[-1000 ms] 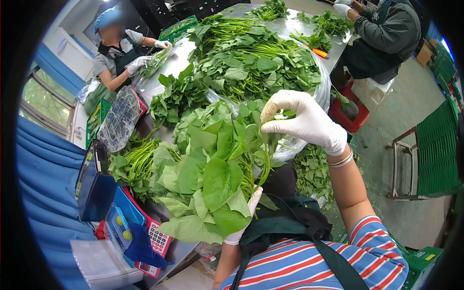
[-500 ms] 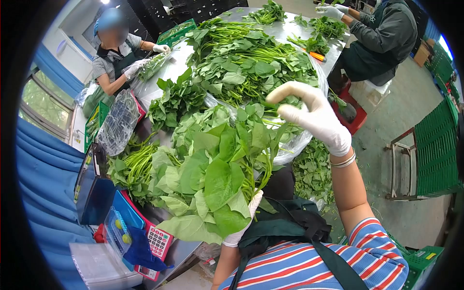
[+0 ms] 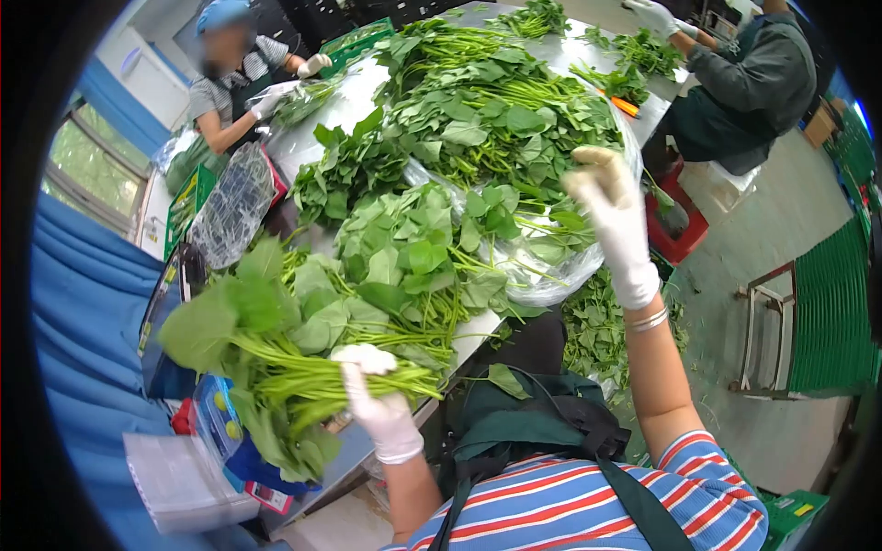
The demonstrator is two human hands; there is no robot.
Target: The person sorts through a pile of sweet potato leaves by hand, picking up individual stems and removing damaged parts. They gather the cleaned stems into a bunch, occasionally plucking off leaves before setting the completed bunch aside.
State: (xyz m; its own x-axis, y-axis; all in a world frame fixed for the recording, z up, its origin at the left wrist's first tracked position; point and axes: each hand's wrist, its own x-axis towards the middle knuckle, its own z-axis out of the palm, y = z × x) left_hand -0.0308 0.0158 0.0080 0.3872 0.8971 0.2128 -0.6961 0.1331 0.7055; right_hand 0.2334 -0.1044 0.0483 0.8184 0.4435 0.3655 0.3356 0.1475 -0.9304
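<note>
My left hand, in a white glove, is wrapped round the stems of a bunch of leafy greens. The bunch lies sideways, its broad leaves pointing left and the cut stem ends right. My gloved right hand is raised over the right edge of the table, with bent fingers apart and nothing visible in them. Just beyond it spreads a large heap of the same greens. A smaller pile of greens lies between my hands, beside clear plastic sheeting.
Across the table, a co-worker in a blue cap handles greens at the left. Another person in a dark jacket sits at the right. An orange-handled tool lies near the far right edge. Green crates stand at right.
My left hand has swung the bunch left and down, turning it from upright to sideways. My right hand has shifted slightly right, its fingers less curled. The view has tilted a little.
</note>
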